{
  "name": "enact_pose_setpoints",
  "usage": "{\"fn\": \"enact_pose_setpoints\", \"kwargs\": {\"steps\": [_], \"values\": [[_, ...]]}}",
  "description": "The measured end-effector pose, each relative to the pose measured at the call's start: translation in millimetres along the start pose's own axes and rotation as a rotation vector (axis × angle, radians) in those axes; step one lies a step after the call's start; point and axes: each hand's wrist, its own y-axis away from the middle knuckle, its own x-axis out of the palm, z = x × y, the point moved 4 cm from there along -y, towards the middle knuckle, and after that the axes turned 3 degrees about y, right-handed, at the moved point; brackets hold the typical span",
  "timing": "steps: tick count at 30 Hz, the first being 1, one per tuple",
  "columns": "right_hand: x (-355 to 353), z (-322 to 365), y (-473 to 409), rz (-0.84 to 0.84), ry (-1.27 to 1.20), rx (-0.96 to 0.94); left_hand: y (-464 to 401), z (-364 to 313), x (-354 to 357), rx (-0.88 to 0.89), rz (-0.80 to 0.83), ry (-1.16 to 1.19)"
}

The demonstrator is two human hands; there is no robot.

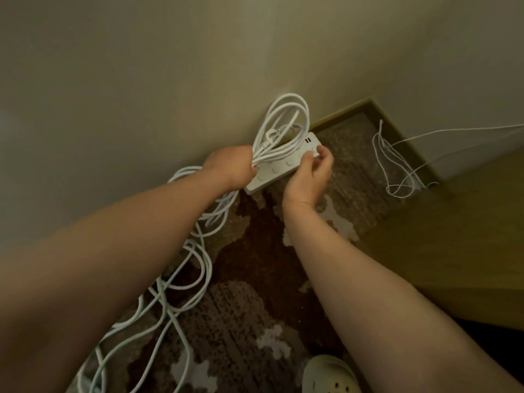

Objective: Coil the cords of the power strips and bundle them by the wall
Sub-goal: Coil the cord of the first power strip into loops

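Power strip [283, 163]: white, flat, row of round buttons, held at wall foot above carpet [255, 251], long axis slanting lower-left to upper-right. Coiled white cord [286, 123] looped upward, clamped in left hand [231, 168]. Right hand [309, 174] pinched strip's far end.

Carpeted home room [255, 251]; plain wall [141, 80]
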Motion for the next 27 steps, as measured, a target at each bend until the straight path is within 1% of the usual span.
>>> {"fn": "enact_pose_setpoints", "kwargs": {"steps": [3, 5, 8, 12, 14, 17, 19, 23, 27], "values": [[0.0, 23.1, -6.0, -0.001, 0.051, -0.121, -10.9, -25.1, 15.1, 0.017, 0.021, 0.075], [3.0, 29.4, -14.3, -0.007, 0.129, -0.123, -13.2, -42.8, 31.7, 0.071, 0.071, 0.101], [-1.2, 14.7, -27.0, -0.021, 0.284, -0.038, -10.5, -53.7, 59.9, 0.132, 0.147, 0.101], [-16.7, -12.4, -37.4, -0.012, 0.466, 0.164, -8.1, -50.4, 84.9, 0.187, 0.206, 0.112], [-23.6, -15.1, -43.1, -0.031, 0.442, 0.213, -9.6, -56.8, 88.0, 0.244, 0.183, 0.073], [-29.8, -18.5, -51.5, -0.076, 0.363, 0.219, -15.2, -64.6, 89.1, 0.301, 0.139, 0.042], [-32.7, -23.0, -57.6, -0.098, 0.371, 0.209, -14.6, -61.8, 90.4, 0.296, 0.127, -0.005], [-33.6, -39.8, -66.4, -0.104, 0.401, 0.245, 6.4, -40.8, 110.1, 0.268, 0.085, -0.203], [-25.1, -56.5, -50.7, -0.082, 0.453, 0.234, 18.8, -32.6, 120.8, 0.226, 0.044, -0.274]]}}
